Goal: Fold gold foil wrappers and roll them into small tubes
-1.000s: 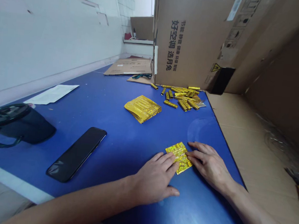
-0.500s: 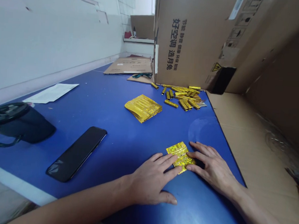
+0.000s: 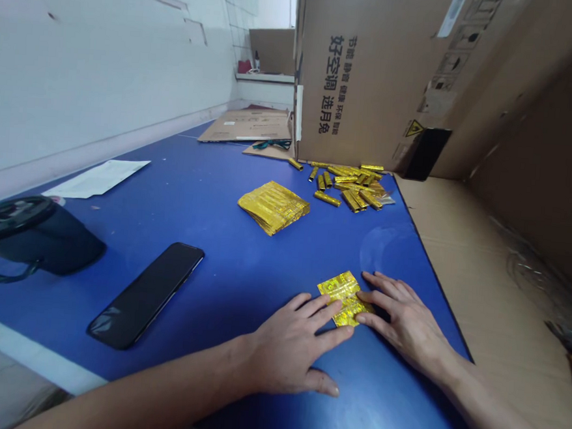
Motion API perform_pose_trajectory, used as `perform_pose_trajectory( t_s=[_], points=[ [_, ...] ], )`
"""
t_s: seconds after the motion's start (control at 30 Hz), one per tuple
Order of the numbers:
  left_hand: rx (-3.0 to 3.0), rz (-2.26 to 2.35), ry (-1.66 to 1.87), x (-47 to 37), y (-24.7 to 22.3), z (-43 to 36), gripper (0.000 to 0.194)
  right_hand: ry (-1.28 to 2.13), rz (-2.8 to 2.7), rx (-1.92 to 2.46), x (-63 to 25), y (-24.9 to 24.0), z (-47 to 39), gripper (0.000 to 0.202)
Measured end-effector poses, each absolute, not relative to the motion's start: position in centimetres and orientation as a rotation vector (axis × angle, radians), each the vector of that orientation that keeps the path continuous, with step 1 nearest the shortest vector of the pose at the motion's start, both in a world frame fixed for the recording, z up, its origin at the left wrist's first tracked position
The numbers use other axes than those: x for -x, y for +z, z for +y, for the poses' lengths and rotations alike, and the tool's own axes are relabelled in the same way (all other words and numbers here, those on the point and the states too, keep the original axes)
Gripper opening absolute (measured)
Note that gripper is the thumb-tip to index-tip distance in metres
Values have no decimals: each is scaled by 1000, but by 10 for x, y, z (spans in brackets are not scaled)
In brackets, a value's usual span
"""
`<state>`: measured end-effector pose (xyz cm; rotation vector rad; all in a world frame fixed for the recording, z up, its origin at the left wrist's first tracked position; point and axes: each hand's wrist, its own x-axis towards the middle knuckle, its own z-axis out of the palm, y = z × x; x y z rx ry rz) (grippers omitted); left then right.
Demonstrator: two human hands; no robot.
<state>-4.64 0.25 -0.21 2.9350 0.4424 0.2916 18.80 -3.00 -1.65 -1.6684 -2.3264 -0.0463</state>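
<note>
The left hand (image 3: 296,349) is spread, fingertips on a shiny gold foil sheet (image 3: 340,289) on the blue table (image 3: 193,201); the right hand (image 3: 406,321) is spread too, fingers touching the sheet's right side; a gold foil stack (image 3: 273,207) sits farther off (little gold rolls (image 3: 347,179) lie beyond it); a black phone (image 3: 148,293) lies to the left.

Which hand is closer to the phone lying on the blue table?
The left hand. It is right of the phone, at the left side of the gold sheet; the right hand is farther off, at the sheet's right side.
</note>
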Motion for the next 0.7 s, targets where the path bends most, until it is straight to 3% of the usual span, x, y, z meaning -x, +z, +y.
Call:
perform_pose_trajectory(
  t_s=[0.7],
  points=[
    [-2912,408,232,46,-1,5,67,2,-2090,1783,-176,-18,-30,15]
  ],
)
